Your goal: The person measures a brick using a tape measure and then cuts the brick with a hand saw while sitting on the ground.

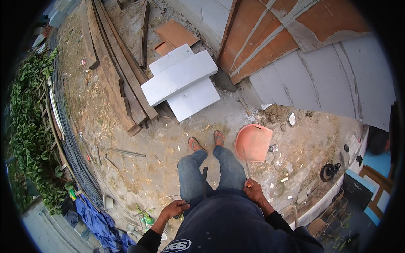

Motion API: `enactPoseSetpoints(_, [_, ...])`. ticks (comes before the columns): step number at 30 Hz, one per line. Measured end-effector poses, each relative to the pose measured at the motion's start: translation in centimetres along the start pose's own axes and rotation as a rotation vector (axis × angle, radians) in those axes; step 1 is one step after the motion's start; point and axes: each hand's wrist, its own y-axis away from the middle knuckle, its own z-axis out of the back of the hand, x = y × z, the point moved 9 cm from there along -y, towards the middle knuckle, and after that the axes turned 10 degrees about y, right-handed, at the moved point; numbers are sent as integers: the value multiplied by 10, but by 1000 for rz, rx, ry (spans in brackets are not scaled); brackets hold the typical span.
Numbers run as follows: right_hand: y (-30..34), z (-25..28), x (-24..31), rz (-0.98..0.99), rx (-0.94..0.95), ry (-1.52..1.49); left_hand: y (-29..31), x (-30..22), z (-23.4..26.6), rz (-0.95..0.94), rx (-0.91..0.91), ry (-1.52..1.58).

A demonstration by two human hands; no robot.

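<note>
From the head cam, a thin metal tool [247,169] with an orange handle is gripped in the fingers of the right hand [254,193], held by the right thigh and pointed far, toward a pinkish scoop [255,143] on the ground [162,168]. The left hand [174,209] is held near the waist, fingers kinda curled; whether they're closed on anything can't really be told. White blocks [181,78] are stacked farther off, with long wooden planks [113,78] laid left of them. Leafy plants [31,143] can be seen far left.
</note>
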Motion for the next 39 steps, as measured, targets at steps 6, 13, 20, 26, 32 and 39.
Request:
enactPoseSetpoints(6, [-46, -9, -23, -66, -127, -89, -30, 20, 12, 133, 17, 10])
enactPoseSetpoints(13, [-174, 27, -19, -178, -422, -473, -97, -7, 56, 204, -97, 137])
enactPoseSetpoints(20, [-386, 17, -76, -116, -757, -362, -215, -37, 144, -143, -304, 790])
enactPoseSetpoints(26, [-541, 7, -151, -243, -1109, 116, -289, -34, 182, -179, -115, 938])
enactPoseSetpoints(32, [-688, -62, -206, -387, -718, -31, -327, -34, 214, -329, -23, 992])
enactPoseSetpoints(39, [-801, -108, -254, -132, -227, -100, -381, -64, 252, -590, -12, 928])
